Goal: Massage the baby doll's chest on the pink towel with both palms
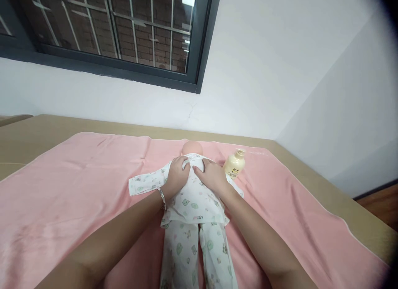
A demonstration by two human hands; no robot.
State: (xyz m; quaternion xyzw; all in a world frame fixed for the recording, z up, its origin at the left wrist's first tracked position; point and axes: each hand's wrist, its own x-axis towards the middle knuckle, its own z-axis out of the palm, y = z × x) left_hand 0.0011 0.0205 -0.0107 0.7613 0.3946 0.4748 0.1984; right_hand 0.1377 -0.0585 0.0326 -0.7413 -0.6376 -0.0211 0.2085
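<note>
A baby doll [192,148] in white pyjamas with a small green and brown print lies lengthwise, its head toward the wall. The pyjama top [194,204] covers its trunk, and the pyjama trousers [182,251] run toward me. My left hand [178,175] rests on the upper trunk near the left shoulder, thumb apart from the fingers. On the other shoulder lies my right hand [213,175], also open, its thumb pointing toward the middle. One sleeve [144,184] stretches out to the left; the right sleeve is mostly hidden behind my forearm. No facial features show.
Under the doll spreads a pink blanket [93,189] with soft folds, on a wooden surface [59,125]. A pale yellow pump bottle [235,163] stands just right of my right hand. Beyond are a white wall [242,94] and a dark-framed barred window [199,52].
</note>
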